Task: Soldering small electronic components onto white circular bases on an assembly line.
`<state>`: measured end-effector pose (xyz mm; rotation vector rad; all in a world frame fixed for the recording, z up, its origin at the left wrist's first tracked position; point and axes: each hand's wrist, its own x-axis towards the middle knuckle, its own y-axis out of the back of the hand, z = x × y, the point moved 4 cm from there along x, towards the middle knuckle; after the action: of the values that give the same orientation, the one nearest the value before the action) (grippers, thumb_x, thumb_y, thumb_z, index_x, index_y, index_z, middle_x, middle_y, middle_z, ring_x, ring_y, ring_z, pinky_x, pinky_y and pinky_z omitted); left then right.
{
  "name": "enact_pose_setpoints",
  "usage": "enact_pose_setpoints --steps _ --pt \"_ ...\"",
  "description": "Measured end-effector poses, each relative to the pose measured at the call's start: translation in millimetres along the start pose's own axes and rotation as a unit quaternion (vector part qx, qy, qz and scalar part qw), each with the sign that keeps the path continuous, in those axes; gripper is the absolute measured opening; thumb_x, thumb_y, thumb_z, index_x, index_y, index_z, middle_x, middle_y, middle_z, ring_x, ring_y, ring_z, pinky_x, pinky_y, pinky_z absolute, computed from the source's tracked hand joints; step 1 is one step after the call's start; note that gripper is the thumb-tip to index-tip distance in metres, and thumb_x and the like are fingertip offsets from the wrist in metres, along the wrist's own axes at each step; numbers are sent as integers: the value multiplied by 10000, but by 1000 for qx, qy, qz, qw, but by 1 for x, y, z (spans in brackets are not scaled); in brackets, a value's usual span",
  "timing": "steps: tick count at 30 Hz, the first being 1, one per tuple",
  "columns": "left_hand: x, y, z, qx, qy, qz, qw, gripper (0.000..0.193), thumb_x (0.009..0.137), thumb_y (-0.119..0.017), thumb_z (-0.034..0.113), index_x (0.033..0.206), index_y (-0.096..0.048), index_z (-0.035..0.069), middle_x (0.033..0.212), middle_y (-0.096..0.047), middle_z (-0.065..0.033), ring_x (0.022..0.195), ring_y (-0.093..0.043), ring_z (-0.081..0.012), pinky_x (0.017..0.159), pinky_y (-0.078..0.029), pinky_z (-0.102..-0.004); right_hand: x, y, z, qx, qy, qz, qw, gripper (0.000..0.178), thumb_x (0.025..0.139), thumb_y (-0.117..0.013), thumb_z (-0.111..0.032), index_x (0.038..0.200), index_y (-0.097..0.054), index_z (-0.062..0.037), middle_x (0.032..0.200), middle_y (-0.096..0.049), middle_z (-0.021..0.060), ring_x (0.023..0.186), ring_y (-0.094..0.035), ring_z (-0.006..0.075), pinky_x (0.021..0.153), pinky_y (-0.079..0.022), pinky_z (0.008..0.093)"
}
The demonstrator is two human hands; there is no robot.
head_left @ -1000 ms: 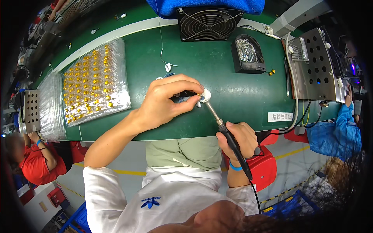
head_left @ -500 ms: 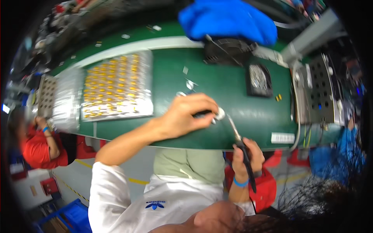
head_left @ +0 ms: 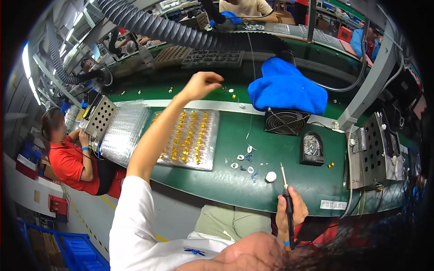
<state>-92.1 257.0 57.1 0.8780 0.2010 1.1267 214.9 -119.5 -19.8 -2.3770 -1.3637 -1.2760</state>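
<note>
My left hand [head_left: 202, 86] reaches far over the tray, above the dark green strip behind the white rail. Its fingers are loosely bent and apart, with nothing visible in them. Small white and yellow parts [head_left: 232, 92] lie just right of it. My right hand [head_left: 296, 210] is closed round the black handle of a soldering iron [head_left: 285, 192], its metal tip pointing up and away from me over the green bench. Left of the tip sits a round white piece [head_left: 271, 176]. Several small white rings [head_left: 240, 157] and dark blue bits [head_left: 248, 157] are scattered beyond it.
A clear tray [head_left: 210, 140] of yellow parts lies under my left forearm, beside stacked clear trays [head_left: 124, 131]. A black fan [head_left: 285, 122] with blue cloth [head_left: 289, 88], a black bin [head_left: 312, 149] and a perforated metal box [head_left: 368, 153] stand right. A person in red [head_left: 72, 167] sits left.
My left hand has left the spot by the iron's tip and moved far forward and left, no longer holding a small part there. The iron stays in my right hand. The view has tilted up.
</note>
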Motion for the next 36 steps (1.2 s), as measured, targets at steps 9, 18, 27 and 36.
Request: enact_pose_setpoints --steps 9,18,27,36 --pt "-9 6 -98 142 95 55 984 162 807 -777 2 969 -767 0 868 -771 -137 805 -747 -227 778 -583 -333 0 -7 0 39 13 5 999 405 930 -779 -132 1226 -638 106 739 -705 155 623 -703 270 599 -561 342" --pt "-114 -57 140 -40 -149 18 988 148 831 -761 -77 963 -732 -15 992 -735 -110 948 -723 -197 834 -578 -324 12 -16 -2 65 -17 -34 997 217 914 -664 86 1121 -645 24 966 -776 176 697 -707 237 652 -553 318" --pt "-154 -143 163 -130 -198 -83 968 196 818 -772 -83 994 -744 -2 1049 -715 -104 936 -719 -243 774 -597 -326 17 -28 -3 -15 5 -59 998 242 902 -679 101 1075 -561 -20 1158 -759 197 798 -659 223 719 -520 289" --pt "-167 -148 156 -137 -229 -91 959 224 821 -764 -64 1028 -732 18 1068 -696 -114 939 -713 -284 794 -598 -357 20 -41 -13 -52 62 -115 990 292 826 -710 131 1069 -620 -3 1178 -753 190 722 -606 275 670 -516 343"
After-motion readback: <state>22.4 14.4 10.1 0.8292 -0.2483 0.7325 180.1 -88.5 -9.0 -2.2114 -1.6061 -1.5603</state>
